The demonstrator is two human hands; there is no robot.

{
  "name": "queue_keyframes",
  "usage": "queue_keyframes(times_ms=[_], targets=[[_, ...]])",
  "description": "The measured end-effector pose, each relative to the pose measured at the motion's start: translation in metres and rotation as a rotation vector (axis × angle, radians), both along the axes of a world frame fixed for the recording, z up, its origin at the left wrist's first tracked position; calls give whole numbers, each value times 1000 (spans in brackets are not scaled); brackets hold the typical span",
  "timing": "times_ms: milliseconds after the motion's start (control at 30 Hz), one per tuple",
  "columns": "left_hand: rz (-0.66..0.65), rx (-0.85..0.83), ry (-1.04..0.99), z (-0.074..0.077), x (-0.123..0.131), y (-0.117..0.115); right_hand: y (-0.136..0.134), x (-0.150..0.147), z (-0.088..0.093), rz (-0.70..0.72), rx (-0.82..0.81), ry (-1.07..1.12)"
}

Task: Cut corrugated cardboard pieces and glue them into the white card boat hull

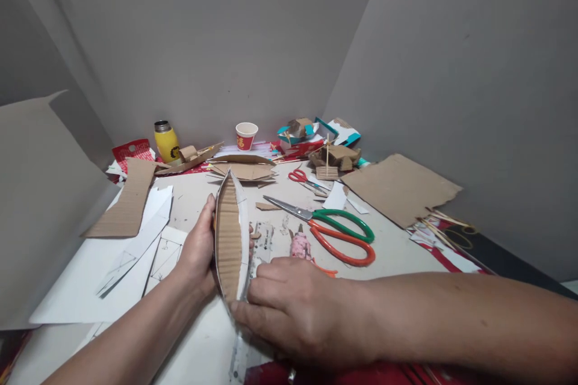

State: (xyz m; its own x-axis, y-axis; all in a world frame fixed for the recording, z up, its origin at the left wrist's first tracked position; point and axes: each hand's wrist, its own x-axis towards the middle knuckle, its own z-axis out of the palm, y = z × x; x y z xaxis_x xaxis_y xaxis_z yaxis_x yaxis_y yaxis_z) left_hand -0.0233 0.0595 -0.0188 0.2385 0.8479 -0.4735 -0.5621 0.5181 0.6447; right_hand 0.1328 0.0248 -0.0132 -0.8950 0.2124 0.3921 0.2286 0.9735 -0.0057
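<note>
A boat-shaped cardboard hull (229, 234) with a corrugated floor and thin raised sides is held lengthwise in front of me, its pointed tip away from me. My left hand (198, 249) grips it from the left, with fingertips showing past its right side. At the near end, my right hand (293, 307) pinches the hull's edge between thumb and bent fingers. Under and beside the hull lies a clear ruler (265, 240). Large scissors (310, 215) with green and orange handles rest to the right, and a pink-wrapped object (300, 245) sits just beyond my right hand.
White paper sheets (149, 216) and a cardboard strip (130, 204) lie left. Behind stand a yellow bottle (166, 143), a paper cup (246, 137) and cardboard models (334, 159). Small red scissors (298, 175) and a brown cardboard sheet (400, 186) are right. Grey walls enclose the back.
</note>
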Motion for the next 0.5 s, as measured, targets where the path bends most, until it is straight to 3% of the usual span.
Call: queue_keyframes(times_ms=[233,400,500], targets=[[-4,-34,28,-1,1,-4,0,1,5,-15,-173,-134],[-35,-52,-54,3,1,-4,6,16,17,18,-286,186],[-29,-27,-58,6,2,-5,17,25,24,-143,-361,452]])
